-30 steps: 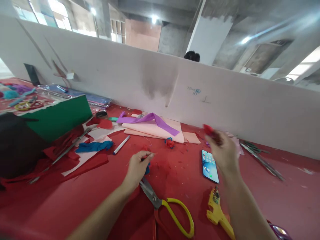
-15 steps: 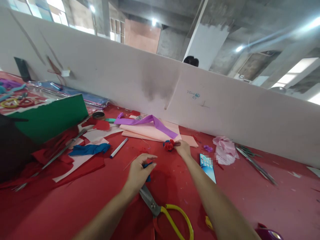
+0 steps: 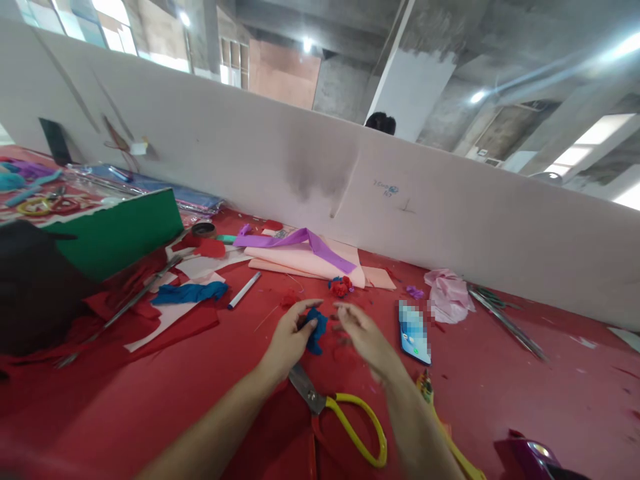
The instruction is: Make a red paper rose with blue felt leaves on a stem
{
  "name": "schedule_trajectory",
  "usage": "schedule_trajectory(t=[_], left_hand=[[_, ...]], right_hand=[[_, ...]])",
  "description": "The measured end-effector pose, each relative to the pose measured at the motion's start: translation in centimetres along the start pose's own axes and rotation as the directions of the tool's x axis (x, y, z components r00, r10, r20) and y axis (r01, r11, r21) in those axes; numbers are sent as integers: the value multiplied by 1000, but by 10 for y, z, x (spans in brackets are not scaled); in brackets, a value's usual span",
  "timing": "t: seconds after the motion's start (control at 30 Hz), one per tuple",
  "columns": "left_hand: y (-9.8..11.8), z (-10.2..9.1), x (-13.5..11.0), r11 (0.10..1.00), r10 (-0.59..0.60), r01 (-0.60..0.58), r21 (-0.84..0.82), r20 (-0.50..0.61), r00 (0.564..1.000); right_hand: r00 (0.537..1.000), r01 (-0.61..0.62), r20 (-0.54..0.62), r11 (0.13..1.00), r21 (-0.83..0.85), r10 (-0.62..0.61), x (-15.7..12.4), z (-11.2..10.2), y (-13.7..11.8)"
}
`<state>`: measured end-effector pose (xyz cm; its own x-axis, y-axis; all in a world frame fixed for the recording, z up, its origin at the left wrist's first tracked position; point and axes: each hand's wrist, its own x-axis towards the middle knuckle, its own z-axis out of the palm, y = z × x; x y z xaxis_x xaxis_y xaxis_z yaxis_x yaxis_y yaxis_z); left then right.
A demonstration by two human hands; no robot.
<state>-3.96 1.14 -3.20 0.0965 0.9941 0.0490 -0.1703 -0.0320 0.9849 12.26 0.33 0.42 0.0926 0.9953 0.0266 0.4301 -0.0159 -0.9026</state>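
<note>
My left hand (image 3: 290,337) pinches a piece of crumpled blue crepe paper (image 3: 315,331) over the middle of the red table. Across from it, a little to the right, is my right hand (image 3: 363,333), its fingers apart and slightly blurred, with nothing seen in them. Just beyond both hands a small red and blue paper flower (image 3: 341,286) lies on the table by the pink paper. Below the hands rest big scissors (image 3: 313,400) with one yellow and one red handle, the blade tips partly hidden under my left hand.
Beyond lie folded pink paper (image 3: 300,265) and a purple strip (image 3: 320,248). A marker (image 3: 244,291) and blue and red scraps are at left, before a green board (image 3: 120,233). To the right are a phone (image 3: 415,333), pink crumpled paper (image 3: 449,295) and metal rods (image 3: 507,325).
My right hand has let go of the red and blue flower and come back toward my left hand. More of the blue paper shows in the left hand.
</note>
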Motion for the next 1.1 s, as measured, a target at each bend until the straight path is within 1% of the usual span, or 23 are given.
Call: schedule_trajectory(t=[0.03, 0.1, 0.13, 0.2, 0.27, 0.4, 0.5, 0.63, 0.8, 0.9, 0.93, 1.0, 1.1], left_hand=[[0, 1, -1, 999, -17, 18, -30, 35, 999], [1, 3, -2, 995, -35, 42, -87, 80, 996], [1, 3, -2, 993, -36, 45, -111, 86, 996], [2, 4, -3, 988, -33, 45, -146, 84, 996], [2, 4, -3, 985, -23, 36, -168, 75, 997], [-1, 4, -2, 988, -40, 47, -149, 47, 998], [-2, 4, -2, 986, -95, 99, -135, 33, 995], [1, 4, -2, 965, -177, 186, -183, 63, 982], [5, 4, -4, 979, -153, 165, -121, 98, 983], [5, 5, -5, 985, -139, 150, -83, 124, 982], [5, 6, -6, 989, -129, 138, -60, 130, 983], [4, 8, -7, 994, -110, 110, 3, 149, 983], [4, 10, -9, 992, -101, 89, 89, 147, 984]], right_hand=[[995, -53, 87, 983, 178, 37, -11, 9, 0], [987, -109, 150, 906, 408, 52, -25, 23, 4], [988, -117, 147, 868, 482, 52, -27, 26, 7], [994, -99, 96, 841, 532, 57, -27, 28, 14], [994, -112, 74, 842, 528, 86, -24, 26, 19], [989, -150, 88, 856, 495, 123, -24, 18, 24], [990, -141, 81, 872, 469, 116, -26, 15, 24], [992, -125, 48, 887, 445, 115, -27, 18, 25], [993, -116, 40, 902, 417, 109, -28, 21, 28], [998, -70, 26, 915, 397, 65, -28, 22, 29], [999, -44, 22, 927, 373, 39, -29, 22, 29], [1000, -1, -4, 962, 273, 3, -30, 22, 30], [994, 1, -106, 997, 77, 7, -32, 17, 29]])
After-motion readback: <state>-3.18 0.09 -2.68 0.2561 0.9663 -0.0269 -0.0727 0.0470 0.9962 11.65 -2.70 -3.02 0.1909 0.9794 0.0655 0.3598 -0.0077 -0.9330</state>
